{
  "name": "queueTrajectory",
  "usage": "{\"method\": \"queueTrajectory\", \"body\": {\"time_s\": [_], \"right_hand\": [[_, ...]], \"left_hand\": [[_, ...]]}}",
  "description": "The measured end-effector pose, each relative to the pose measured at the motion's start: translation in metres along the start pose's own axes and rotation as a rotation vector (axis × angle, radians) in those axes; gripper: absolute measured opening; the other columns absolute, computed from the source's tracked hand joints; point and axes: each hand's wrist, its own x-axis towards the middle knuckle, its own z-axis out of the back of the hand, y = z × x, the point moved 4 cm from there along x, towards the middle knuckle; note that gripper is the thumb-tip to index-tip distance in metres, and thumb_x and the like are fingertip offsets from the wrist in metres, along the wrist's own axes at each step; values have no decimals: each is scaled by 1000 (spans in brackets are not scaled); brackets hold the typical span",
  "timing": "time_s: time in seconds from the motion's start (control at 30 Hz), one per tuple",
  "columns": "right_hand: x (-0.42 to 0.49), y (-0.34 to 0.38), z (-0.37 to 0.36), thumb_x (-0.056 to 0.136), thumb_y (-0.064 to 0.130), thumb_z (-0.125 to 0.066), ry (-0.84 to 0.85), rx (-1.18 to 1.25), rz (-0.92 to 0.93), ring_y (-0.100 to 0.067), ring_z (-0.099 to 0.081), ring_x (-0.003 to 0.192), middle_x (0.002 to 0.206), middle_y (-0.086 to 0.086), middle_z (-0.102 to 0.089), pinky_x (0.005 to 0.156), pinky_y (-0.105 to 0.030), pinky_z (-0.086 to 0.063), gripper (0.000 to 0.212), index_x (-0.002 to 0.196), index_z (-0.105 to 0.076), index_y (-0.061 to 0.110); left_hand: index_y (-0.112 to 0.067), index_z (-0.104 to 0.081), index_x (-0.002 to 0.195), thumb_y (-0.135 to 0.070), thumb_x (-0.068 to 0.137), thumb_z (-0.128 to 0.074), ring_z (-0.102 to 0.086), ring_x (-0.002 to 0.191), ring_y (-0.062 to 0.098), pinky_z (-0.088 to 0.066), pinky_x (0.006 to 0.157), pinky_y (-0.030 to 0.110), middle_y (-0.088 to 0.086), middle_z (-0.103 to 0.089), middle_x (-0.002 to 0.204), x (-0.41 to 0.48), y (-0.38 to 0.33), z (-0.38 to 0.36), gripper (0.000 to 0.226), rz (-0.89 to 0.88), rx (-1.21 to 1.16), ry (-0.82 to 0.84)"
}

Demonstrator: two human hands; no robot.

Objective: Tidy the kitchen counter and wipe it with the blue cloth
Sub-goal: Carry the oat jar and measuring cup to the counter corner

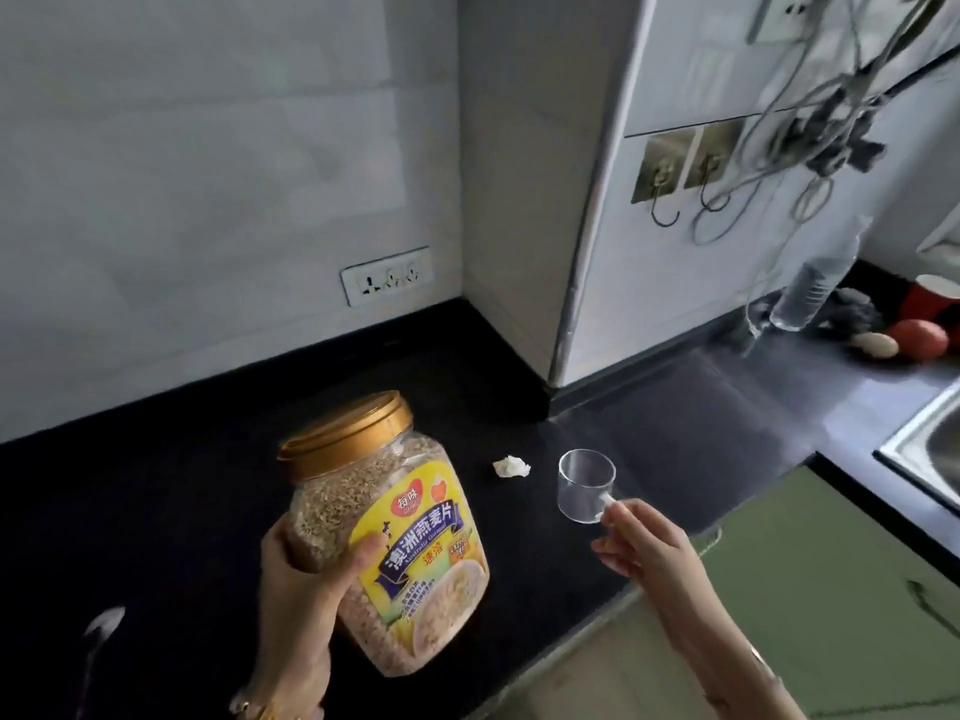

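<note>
My left hand [296, 600] grips a clear plastic oats jar [395, 537] with a gold lid and a yellow label, held tilted above the black counter [182, 511]. My right hand [644, 553] pinches the handle of a small clear measuring cup [586, 485], held upright just over the counter. A crumpled white scrap of paper [511, 466] lies on the counter between the jar and the cup. A metal spoon [101, 628] lies at the counter's near left. No blue cloth is in view.
A wall socket [387, 277] sits above the back of the counter. A white pillar [524, 200] juts out at the corner. At the far right stand a plastic bottle [810, 288], a red cup [932, 296], round produce [917, 339] and a steel sink [930, 449]. Hooks and cables hang above.
</note>
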Motion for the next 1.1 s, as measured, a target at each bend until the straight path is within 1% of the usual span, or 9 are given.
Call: {"method": "queueTrajectory", "body": {"time_s": [0.1, 0.2, 0.3, 0.43, 0.6, 0.77, 0.87, 1.0, 1.1], "right_hand": [[46, 17, -20, 94, 20, -48, 110, -38, -5, -14, -61, 68, 67, -5, -59, 71, -26, -51, 23, 78, -63, 10], [88, 32, -38, 94, 22, -49, 221, -82, 1, -10, -62, 66, 66, -3, -60, 69, -24, -50, 25, 79, -64, 10], [127, 43, -55, 93, 25, -51, 300, -116, -15, -9, -62, 65, 63, 0, -60, 66, -22, -50, 25, 76, -67, 15], [177, 47, -76, 92, 24, -52, 334, -125, -40, -12, -60, 65, 59, 4, -59, 70, -28, -48, 27, 71, -67, 17], [222, 48, -95, 92, 23, -51, 326, -110, -66, -11, -59, 62, 53, 7, -57, 72, -29, -51, 24, 76, -64, 12], [251, 49, -115, 92, 21, -51, 313, -102, -102, -12, -58, 62, 58, -2, -56, 69, -27, -50, 24, 72, -61, 14], [266, 44, -123, 93, 20, -49, 305, -105, -142, -11, -57, 61, 54, 0, -58, 68, -25, -48, 23, 75, -61, 12], [283, 37, -127, 94, 15, -47, 281, -87, -198, -14, -55, 62, 48, 2, -56, 67, -26, -45, 23, 74, -58, 10], [292, 32, -129, 94, 13, -45, 264, -110, -206, -15, -55, 63, 47, 2, -57, 67, -26, -45, 22, 75, -57, 10]], "left_hand": [[-21, -44, 123, -53, 3, -87, -64, 96, 25, -50, 70, 35, 5, -66, 108, 13, -2, 6, 132, -17, -24, -140], [-19, -44, 124, -53, 3, -87, -64, 97, 26, -50, 69, 35, 6, -65, 108, 28, -5, 6, 133, -35, -34, -256], [-20, -43, 126, -54, 2, -86, -64, 95, 24, -49, 66, 33, 4, -65, 106, 48, -11, -3, 135, -47, -37, -327], [-21, -42, 128, -51, 11, -89, -65, 99, 26, -53, 68, 34, 5, -65, 112, 82, -19, -18, 130, -60, -37, -385], [-20, -43, 127, -45, 21, -91, -65, 102, 24, -54, 72, 36, 6, -64, 116, 138, -31, -37, 119, -97, -15, -372], [-19, -43, 125, -32, 30, -88, -64, 104, 23, -55, 80, 43, 6, -62, 117, 200, -38, -51, 105, -106, 54, -347], [-19, -43, 123, -32, 29, -87, -63, 104, 22, -55, 80, 41, 4, -61, 116, 231, -35, -56, 105, -103, 115, -322], [-24, -39, 127, -38, 25, -88, -58, 109, 21, -52, 89, 48, 1, -56, 120, 259, -24, -61, 115, -79, 200, -268], [-26, -37, 129, -47, 23, -88, -55, 111, 15, -52, 88, 41, -2, -53, 124, 268, -14, -61, 119, -86, 262, -215]]}}
